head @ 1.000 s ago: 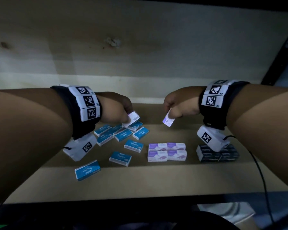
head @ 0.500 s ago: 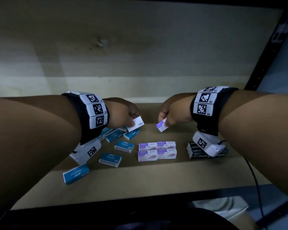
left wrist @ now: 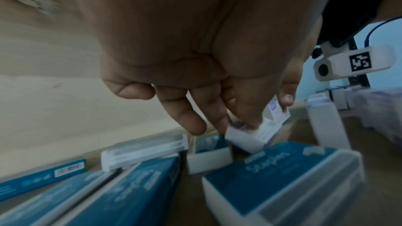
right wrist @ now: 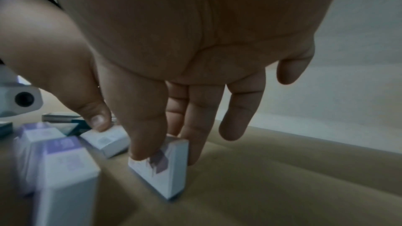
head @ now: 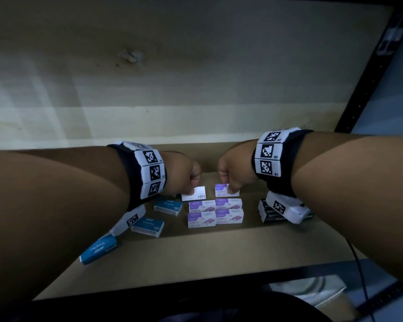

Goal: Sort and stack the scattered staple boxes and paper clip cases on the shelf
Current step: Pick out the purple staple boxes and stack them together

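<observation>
Both boxes, lifted a second ago, now sit low at the purple group's (head: 215, 212) 12 o'clock edge: left hand (head: 184, 174) pinches the white box (head: 194, 193), right hand (head: 234, 168) the purple box (head: 226, 190); placement is nearly finished.

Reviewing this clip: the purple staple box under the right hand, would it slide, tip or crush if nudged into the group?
The purple staple box looks like rigid card with crisp edges, so it probably won't crush. Lying low and flat on the smooth shelf board, it should slide, not tip. The right hand needs only a fingertip grip, suggesting little weight.
</observation>
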